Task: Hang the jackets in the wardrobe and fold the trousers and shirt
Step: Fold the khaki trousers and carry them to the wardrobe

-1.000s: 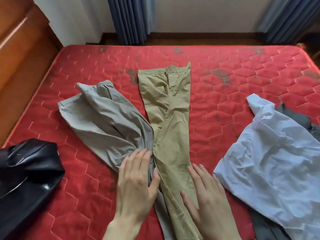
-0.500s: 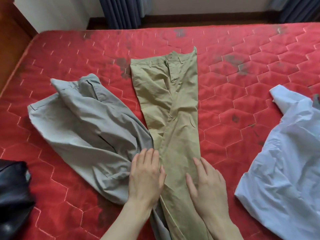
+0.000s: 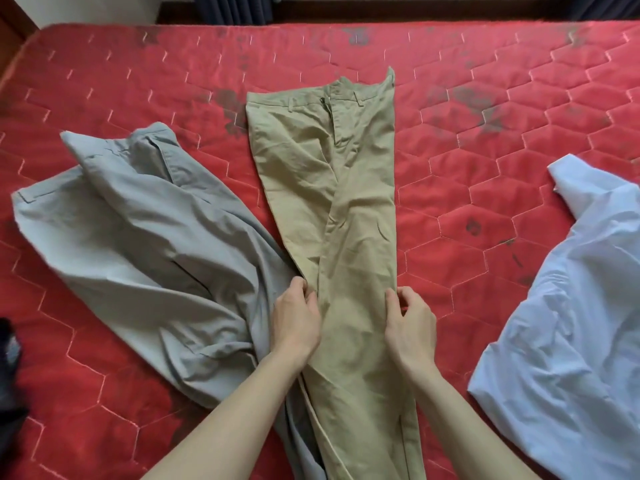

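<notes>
With the left hand (image 3: pixel 297 320) and right hand (image 3: pixel 410 323) each pinching a side edge of the tan trousers (image 3: pixel 332 188) lying flat on the red mattress (image 3: pixel 485 209), lift both edges evenly so the legs below fold squarely toward the waistband beyond.

The left hand (image 3: pixel 297 318) and right hand (image 3: pixel 410 320) pinch opposite edges of the khaki trousers (image 3: pixel 332 188). Grey trousers (image 3: pixel 138 244) lie beside the left hand, a white shirt (image 3: pixel 568 327) beyond the right.

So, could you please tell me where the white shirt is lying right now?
In the head view, the white shirt lies crumpled at the red mattress's right edge, right of the khaki trousers, apart from them.
</notes>
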